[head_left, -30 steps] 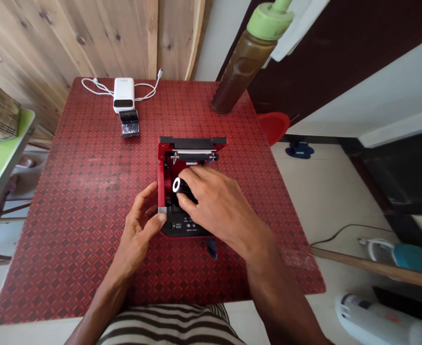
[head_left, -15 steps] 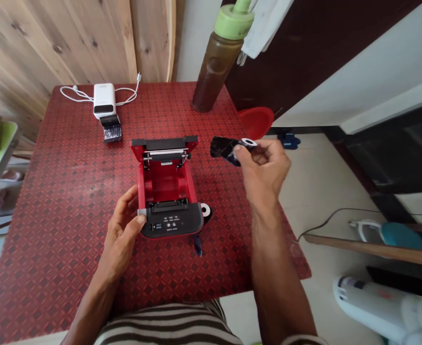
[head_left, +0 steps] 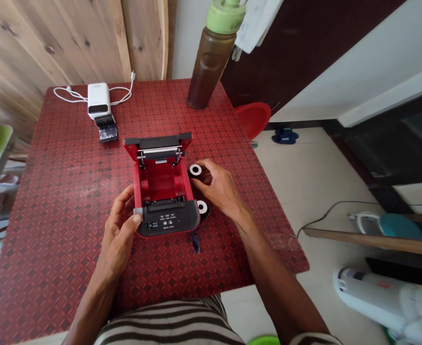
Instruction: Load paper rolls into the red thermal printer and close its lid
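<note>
A red and black label printer (head_left: 171, 219) sits on the table with its lid (head_left: 156, 143) raised and its red roll bay exposed, with no roll in it. My left hand (head_left: 119, 225) grips the printer's left side, thumb on the front corner and fingers against the wall. Beside the printer's right wall, my right hand (head_left: 218, 187) is closed on a black label roll with a white core (head_left: 195, 165). Its fingers are partly hidden behind the roll. Just nearer to me lies a second black label roll (head_left: 200, 203), its loose dark end (head_left: 195, 242) sticking out past the printer's front.
A white mini printer (head_left: 98, 98) with a white cable and a dark strip hanging out stands at the back left. A brown bottle with a green lid (head_left: 211, 60) stands at the table's back edge. Beyond the right edge is a red stool or basin (head_left: 256, 120).
My right hand has come down and left with the label roll, from above the table's right side to beside the printer. My left hand stays on the printer. The view has shifted slightly.
</note>
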### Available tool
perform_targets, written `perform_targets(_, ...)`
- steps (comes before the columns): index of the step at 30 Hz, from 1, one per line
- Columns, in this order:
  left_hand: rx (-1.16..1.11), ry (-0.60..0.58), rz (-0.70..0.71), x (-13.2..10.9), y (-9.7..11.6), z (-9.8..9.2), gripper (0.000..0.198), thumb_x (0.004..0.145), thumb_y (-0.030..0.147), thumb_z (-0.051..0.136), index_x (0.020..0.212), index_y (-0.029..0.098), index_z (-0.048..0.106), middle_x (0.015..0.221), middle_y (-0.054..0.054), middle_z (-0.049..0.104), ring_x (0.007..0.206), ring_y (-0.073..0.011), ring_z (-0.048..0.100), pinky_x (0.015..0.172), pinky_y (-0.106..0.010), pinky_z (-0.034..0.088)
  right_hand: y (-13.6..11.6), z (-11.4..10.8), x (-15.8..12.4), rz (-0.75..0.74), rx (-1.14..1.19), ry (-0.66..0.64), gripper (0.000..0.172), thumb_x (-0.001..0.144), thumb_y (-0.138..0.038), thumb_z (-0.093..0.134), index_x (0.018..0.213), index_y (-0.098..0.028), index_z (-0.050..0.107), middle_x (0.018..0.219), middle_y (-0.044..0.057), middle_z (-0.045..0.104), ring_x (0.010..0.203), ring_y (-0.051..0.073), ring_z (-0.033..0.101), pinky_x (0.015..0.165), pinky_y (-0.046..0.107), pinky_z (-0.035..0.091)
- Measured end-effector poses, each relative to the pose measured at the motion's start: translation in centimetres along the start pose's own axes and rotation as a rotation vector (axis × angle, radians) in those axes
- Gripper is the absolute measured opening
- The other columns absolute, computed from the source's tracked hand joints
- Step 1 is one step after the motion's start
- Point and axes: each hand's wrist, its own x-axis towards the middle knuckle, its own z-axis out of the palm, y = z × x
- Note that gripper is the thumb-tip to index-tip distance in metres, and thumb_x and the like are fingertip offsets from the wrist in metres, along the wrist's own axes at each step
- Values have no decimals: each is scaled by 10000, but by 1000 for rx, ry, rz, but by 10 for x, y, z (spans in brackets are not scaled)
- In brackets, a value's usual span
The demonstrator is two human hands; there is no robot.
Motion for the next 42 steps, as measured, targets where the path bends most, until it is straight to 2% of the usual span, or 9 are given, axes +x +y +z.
perform_targets(8, 2, -3, 11, 0, 1, 0, 575, 1044, 451, 779, 1604, 370, 677, 1666, -69, 692, 1574, -371, 626, 1297, -587, 526, 9, -15, -16, 43, 18, 12, 440, 921, -303, 784, 1358, -264, 750, 1215, 100, 853, 1020, 281, 817, 879, 465, 665)
perform_targets(13, 8, -4, 4, 0, 1, -1, 570, 1049, 442, 780, 1607, 382, 680, 1682, -59, 676, 1575, -363, 622, 1303, -565, 520, 11, -35, -62, 109, -14, -29, 248, 959, -325, 757, 1186, -270, 839, 947, 45, 823, 795, 230, 758, 745, 396, 618)
perform_targets(16, 18, 6, 11, 0, 0, -1, 575, 1046, 449, 777, 1608, 369, 681, 1701, -67, 657, 1536, -367, 653, 1265, -556, 557, 4, -31, -87, 144, 36, -105, 291, 930, -306, 782, 1214, -281, 840, 978, 34, 820, 825, 223, 754, 755, 377, 616)
perform_targets(19, 22, 20, 20, 0, 0, -1, 554, 1041, 445, 779, 1586, 381, 696, 1719, -47, 643, 1528, -358, 658, 1250, -541, 568, -6, -15, -95, 119, 48, -70, 349, 910, -239, 776, 1254, -282, 812, 1137, 58, 841, 892, 238, 765, 830, 412, 637)
perform_targets(22, 22, 10, 11, 0, 0, 0, 553, 1045, 448, 771, 1588, 382, 688, 1699, -46, 662, 1530, -355, 656, 1256, -546, 558, -11, 0, -90, 47, 37, -25, 267, 913, -195, 745, 1162, -271, 800, 1201, 82, 845, 1034, 283, 790, 941, 466, 640)
perform_targets(26, 26, -3, -4, 0, 1, 0, 600, 1047, 464, 759, 1624, 342, 647, 1672, -84, 683, 1562, -377, 628, 1288, -589, 525, -9, 4, -89, 26, 48, -6, 200, 940, -188, 694, 1097, -273, 785, 1137, 73, 844, 1051, 289, 800, 937, 462, 639)
perform_targets(32, 16, -8, -4, -1, -1, -1, 591, 1060, 461, 752, 1629, 349, 641, 1702, -79, 655, 1606, -379, 586, 1349, -616, 453, -32, -38, -93, 114, 166, 20, 267, 998, -308, 752, 1264, -319, 769, 1276, 57, 836, 1186, 290, 799, 1055, 496, 645)
perform_targets(36, 36, -8, 3, -1, -1, -1, 604, 1056, 456, 765, 1635, 345, 635, 1715, -84, 642, 1588, -377, 605, 1346, -610, 459, -74, -63, -71, -20, 34, -87, 285, 1030, -352, 740, 1314, -328, 745, 1248, 53, 831, 1126, 298, 799, 1013, 486, 641)
perform_targets(42, 32, -39, -11, -2, 4, 2, 604, 1059, 472, 756, 1633, 337, 620, 1708, -99, 649, 1538, -385, 653, 1262, -597, 553, -108, -25, -16, -311, -326, -287, 222, 984, -121, 704, 1160, -257, 709, 1152, 63, 815, 1082, 283, 758, 1006, 457, 626)
